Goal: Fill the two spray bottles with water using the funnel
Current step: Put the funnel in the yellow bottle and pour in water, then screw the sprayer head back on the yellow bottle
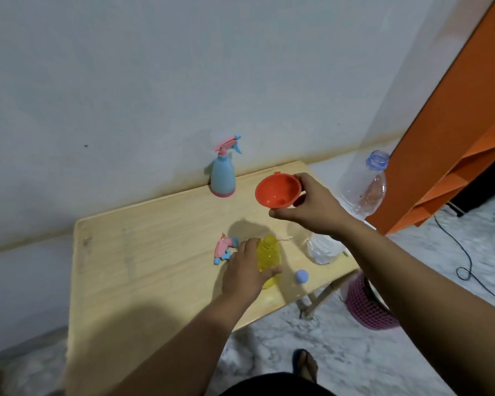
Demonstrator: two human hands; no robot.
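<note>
A yellow spray bottle (268, 254) stands uncapped near the middle of the wooden table (143, 252); my left hand (247, 271) grips its body. Its pink and blue spray head (224, 248) lies on the table just to the left. My right hand (306, 205) holds a red funnel (277, 191) in the air above the table, up and right of the yellow bottle. A blue spray bottle (223, 174) with its pink trigger head on stands at the table's far edge by the wall.
A large clear water bottle (365, 187) stands open at the table's right end, partly behind my right arm. A blue cap (301, 276) lies near the front edge. A pink basket (366, 304) and an orange shelf (452, 138) are on the right, and a cable (463, 252) runs across the floor.
</note>
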